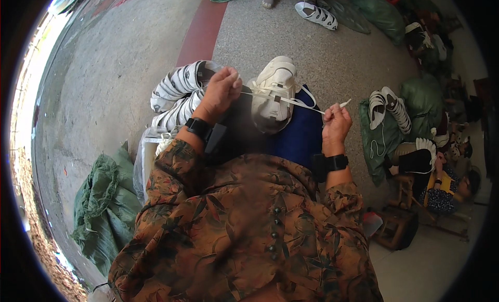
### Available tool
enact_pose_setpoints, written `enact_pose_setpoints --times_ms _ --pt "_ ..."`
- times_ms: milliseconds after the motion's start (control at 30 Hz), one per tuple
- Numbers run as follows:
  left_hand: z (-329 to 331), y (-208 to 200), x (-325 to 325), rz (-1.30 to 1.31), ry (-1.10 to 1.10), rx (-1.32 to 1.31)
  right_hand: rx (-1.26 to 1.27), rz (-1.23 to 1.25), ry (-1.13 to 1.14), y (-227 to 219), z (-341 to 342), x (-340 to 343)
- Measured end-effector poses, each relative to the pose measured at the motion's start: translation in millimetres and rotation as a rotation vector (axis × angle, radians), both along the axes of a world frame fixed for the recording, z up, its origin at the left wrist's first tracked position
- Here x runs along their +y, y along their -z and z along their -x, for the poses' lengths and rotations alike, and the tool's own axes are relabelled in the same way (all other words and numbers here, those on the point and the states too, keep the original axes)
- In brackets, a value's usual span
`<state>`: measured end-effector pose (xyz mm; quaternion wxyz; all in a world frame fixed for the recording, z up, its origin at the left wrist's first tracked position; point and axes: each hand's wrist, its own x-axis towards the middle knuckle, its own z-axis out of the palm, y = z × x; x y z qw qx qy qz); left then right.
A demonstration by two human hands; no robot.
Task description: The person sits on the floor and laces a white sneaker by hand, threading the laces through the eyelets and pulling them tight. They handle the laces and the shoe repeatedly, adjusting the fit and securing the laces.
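A cream-white sneaker [274, 112] rests on my lap, over dark blue cloth [299, 138]. Its white shoelace [306, 105] is drawn out to both sides, with a loose loop standing at the right of the shoe. To the left of the sneaker, my left hand [223, 89] is closed on one stretch of the lace. My right hand [337, 117], lower and to the right, pinches the other stretch, and a short white end pokes out above its fingers. Between shoe and hands the lace runs nearly straight.
Nested white shoes with dark patches [179, 89] are stacked by my left arm, above a plastic-lined box [148, 151]. A green sack [104, 198] lies lower left. At right, a pair of sneakers [387, 109] sits on green sacking, near a seated person [447, 190] and a wooden stool [397, 224].
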<state>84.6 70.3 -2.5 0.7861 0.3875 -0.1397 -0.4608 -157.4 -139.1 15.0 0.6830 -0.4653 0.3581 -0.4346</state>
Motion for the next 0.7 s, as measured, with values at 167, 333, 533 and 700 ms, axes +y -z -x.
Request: enact_pose_setpoints --times_ms 167,333,533,700 --pt "-102 44 152 -0.098 -0.58 0.04 0.268 0.001 0.273 21 114 -84" --pt "-72 47 108 -0.646 -0.52 -0.754 0.857 0.964 0.119 41 51 -48" --pt "7 -1 -9 -0.545 -0.207 -1.399 0.452 0.297 -0.298 13 -55 18" --pt "25 -1 -45 -0.516 -0.043 -1.244 0.456 0.122 -0.239 11 -74 15"
